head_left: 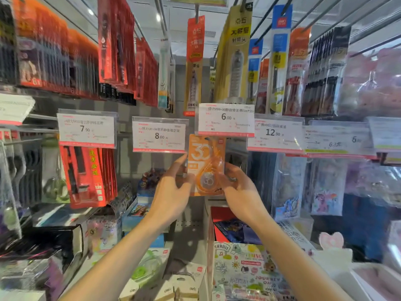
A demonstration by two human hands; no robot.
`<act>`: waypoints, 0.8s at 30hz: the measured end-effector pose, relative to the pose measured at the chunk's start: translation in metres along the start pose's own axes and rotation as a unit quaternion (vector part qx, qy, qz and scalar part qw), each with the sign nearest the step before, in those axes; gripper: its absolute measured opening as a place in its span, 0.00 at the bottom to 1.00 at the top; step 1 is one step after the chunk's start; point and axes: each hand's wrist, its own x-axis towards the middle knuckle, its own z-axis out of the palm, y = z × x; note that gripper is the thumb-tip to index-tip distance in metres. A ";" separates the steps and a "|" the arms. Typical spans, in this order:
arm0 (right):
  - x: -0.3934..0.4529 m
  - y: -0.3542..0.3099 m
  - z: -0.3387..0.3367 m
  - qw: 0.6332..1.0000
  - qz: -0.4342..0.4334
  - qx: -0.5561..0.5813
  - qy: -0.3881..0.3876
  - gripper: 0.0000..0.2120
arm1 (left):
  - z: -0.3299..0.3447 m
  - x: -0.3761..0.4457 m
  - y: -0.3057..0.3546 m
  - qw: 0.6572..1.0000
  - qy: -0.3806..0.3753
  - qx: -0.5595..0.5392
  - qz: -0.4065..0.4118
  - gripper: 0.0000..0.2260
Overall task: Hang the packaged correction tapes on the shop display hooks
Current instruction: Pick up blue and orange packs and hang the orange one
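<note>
An orange packaged correction tape (206, 164), printed with a large "30", is held upright at the middle of the display. My left hand (173, 187) grips its left edge and my right hand (240, 187) holds its right edge. The pack's top sits just under the 6.00 price tag (224, 119), whose hook is hidden behind the tag. A green correction tape pack (147, 268) lies low down on small white boxes (167, 287).
Price tags reading 7.90 (86, 129), 8.00 (159, 135) and 12.90 (274, 133) flank the hook. Red pen packs (86, 174) hang at left, yellow refill packs (235, 57) overhead, clear pouches (325, 187) at right. Boxed goods (245, 270) fill the shelf below.
</note>
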 end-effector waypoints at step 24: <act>-0.182 -0.011 -0.031 0.976 0.051 0.213 0.003 0.06 | -0.075 -0.174 0.051 0.989 0.051 -0.135 -0.042 0.06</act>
